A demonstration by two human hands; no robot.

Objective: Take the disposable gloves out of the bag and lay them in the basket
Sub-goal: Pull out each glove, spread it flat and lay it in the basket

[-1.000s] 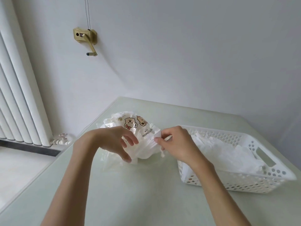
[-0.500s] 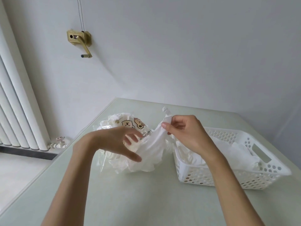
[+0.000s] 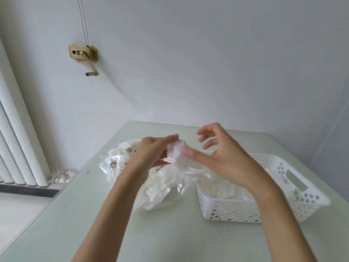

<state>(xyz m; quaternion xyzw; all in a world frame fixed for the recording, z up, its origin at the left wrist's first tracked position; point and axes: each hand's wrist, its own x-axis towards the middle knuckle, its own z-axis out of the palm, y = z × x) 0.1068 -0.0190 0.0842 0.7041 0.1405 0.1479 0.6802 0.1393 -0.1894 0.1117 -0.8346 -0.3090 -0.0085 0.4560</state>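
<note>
Pale green table stood against white wall. Left hand pinched thin disposable glove above clear printed bag. Right hand hovered with fingers spread, relaxed, touching glove from right. White perforated basket just right of bag, more gloves inside.

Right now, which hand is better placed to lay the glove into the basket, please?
Probably the right hand: it hovers beside the basket, touching the glove, though the left hand pinches it.
</note>
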